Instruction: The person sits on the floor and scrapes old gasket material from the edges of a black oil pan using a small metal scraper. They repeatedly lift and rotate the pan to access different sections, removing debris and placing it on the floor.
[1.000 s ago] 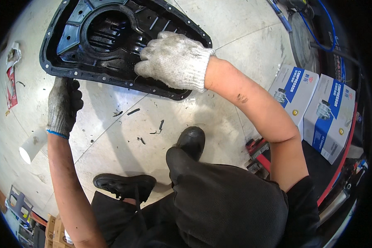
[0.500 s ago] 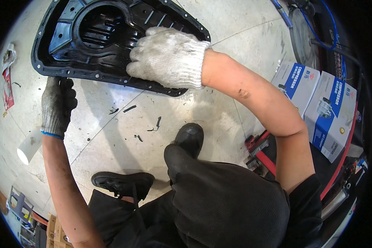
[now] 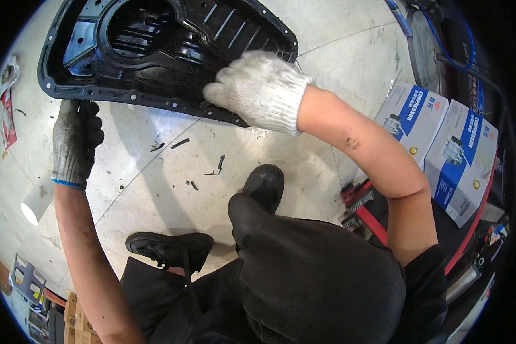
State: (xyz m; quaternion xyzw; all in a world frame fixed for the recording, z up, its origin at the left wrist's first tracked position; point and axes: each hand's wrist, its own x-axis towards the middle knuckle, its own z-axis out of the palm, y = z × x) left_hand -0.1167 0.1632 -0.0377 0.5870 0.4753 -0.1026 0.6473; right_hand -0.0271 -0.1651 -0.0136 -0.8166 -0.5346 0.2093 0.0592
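A black engine oil pan (image 3: 152, 102), with its bolt-holed rim and ribbed hollow facing me, fills the top of the view above the floor. My left hand (image 3: 77, 142), in a grimy grey knit glove, has its fingers closed at the pan's near left corner; the fingertips are partly hidden under the rim. Over the near right rim lies my right hand (image 3: 259, 92) in an off-white knit glove. Its fingers are curled toward the rim, and whatever they may hold is hidden beneath the glove.
Dark scraps (image 3: 180, 143) litter the pale tiled floor near my black shoes (image 3: 264, 186). A white tube (image 3: 37, 202) lies by my left forearm, with a red wrapper (image 3: 8, 117) beyond. At right are cardboard boxes (image 3: 461, 163) and a red-handled tool (image 3: 371, 225).
My right hand has slid right and slightly nearer along the pan's rim, uncovering more ribs. The pan and my left hand have shifted slightly left and away.
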